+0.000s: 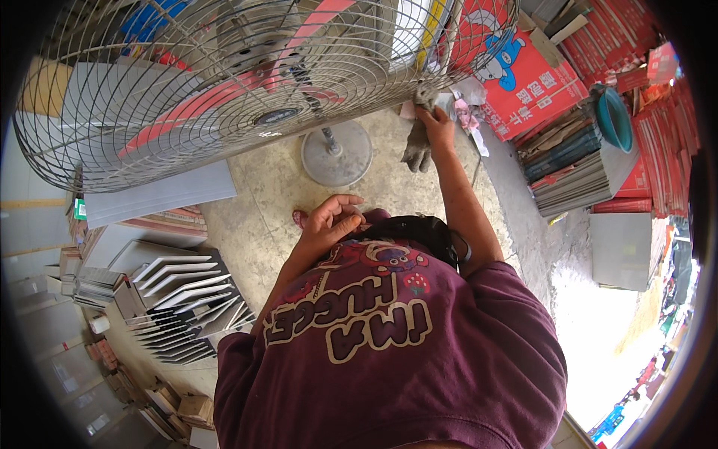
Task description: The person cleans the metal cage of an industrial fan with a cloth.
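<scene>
Head view: right hand [440, 126] pinches a grey glove [417, 146] beside the fan's [277, 116] right rim, presumably so its fingers dangle free; left hand [333, 221], on the fan's wearer-facing side, half-curled, contents cannot be told.

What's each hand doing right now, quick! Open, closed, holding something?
Left hand: loosely curled; can't tell if it holds anything.
Right hand: closed, holding a grey glove.

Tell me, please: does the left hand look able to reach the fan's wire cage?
Probably yes: the fan's wire cage stands ahead of the left hand, with nothing visible blocking the gap.
</scene>
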Motion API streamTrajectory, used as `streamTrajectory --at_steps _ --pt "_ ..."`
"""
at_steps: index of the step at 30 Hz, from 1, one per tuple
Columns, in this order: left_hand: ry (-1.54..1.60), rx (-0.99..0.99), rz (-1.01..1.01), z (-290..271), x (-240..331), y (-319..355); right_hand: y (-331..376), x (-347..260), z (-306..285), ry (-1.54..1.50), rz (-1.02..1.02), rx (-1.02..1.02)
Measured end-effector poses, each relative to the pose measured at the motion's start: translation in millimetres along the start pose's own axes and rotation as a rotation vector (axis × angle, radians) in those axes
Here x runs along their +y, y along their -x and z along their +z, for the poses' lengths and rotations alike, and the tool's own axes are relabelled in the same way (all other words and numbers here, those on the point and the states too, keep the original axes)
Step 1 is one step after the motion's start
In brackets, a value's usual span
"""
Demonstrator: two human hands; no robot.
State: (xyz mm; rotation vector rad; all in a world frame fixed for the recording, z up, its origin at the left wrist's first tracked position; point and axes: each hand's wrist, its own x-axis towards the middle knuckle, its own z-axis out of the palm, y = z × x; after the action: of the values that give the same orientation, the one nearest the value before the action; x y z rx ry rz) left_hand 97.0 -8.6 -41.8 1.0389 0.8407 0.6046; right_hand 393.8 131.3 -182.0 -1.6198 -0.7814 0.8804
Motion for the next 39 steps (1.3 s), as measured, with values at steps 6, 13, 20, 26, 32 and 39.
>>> streamTrajectory --at_steps 6,13,20,26,32,39 --pt "-0.005 -0.002 -0.008 -0.1 0.0 0.8 24.4 -26.6 -0.9 0.101 -0.05 -0.125" --pt "0.009 -0.033 -0.019 2.6 0.0 -2.3 52.8 -85.0 -21.7 -0.108 -0.24 0.085" --pt "0.058 -0.041 -0.037 4.1 2.3 -2.3 50.4 -118.9 -26.2 -0.399 -0.485 0.302" --pt "0.025 -0.016 -0.003 -0.6 -1.7 0.1 34.8 -75.0 -13.5 -0.158 -0.357 0.313" --pt "0.007 0.016 -0.004 -0.9 -0.1 3.3 21.4 -18.1 0.0 0.272 -0.165 0.147" --pt "0.005 0.018 0.0 -1.2 -4.5 2.1 51.7 -58.0 12.2 0.265 -0.259 -0.099"
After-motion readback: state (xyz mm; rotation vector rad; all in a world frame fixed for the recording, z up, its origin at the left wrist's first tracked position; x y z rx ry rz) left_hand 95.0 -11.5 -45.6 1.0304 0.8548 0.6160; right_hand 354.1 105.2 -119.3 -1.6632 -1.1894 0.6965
